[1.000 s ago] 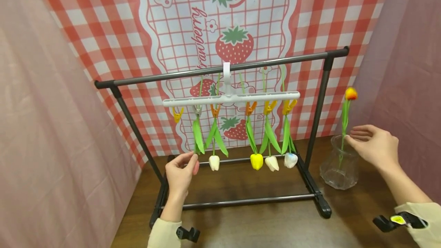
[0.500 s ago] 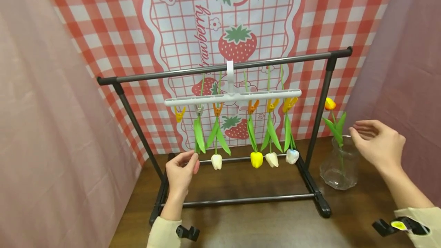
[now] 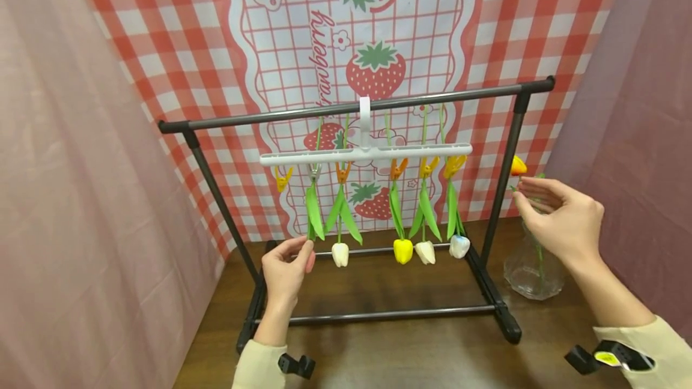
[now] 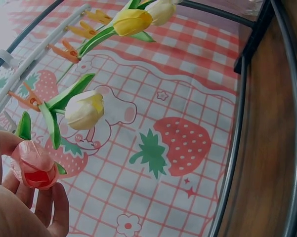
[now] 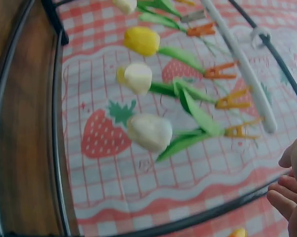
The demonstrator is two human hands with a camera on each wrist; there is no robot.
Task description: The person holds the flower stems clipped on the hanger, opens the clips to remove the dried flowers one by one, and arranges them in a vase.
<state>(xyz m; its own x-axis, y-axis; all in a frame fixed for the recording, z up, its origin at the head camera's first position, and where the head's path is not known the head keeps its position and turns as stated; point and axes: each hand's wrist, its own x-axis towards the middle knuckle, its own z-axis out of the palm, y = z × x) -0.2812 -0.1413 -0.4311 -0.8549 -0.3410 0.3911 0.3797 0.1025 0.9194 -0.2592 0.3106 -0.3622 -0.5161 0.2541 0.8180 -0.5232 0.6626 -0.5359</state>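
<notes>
1. Nearest: dark brown wood-grain table (image 3: 389,347), glossy, under the black metal bar rack (image 3: 459,96) and in front of it.
2. Left hand (image 3: 286,269), cream sleeve (image 3: 259,368): before rack's left half, fingertips up; thumb and fingers holding pink cup-shaped tulip (image 4: 35,165), upside down below rack's top bar; bloom visible in left wrist view only.
3. Right hand (image 3: 567,221): raised just right of rack's right post, fingers pointing at it; thumb and fingertips parted, loosely bent. Contact with stem: can't tell.
4. Orange-yellow tulip (image 3: 519,165): upright beside rack's right post, stem down in clear faceted vase (image 3: 532,281) on table, right of rack.
5. White plastic clip hanger (image 3: 324,156): hooked on rack's top bar.
6. Behind rack: red-and-white checked strawberry cloth (image 3: 432,17).
7. Plain pink curtains (image 3: 97,167) left and right of rack.
</notes>
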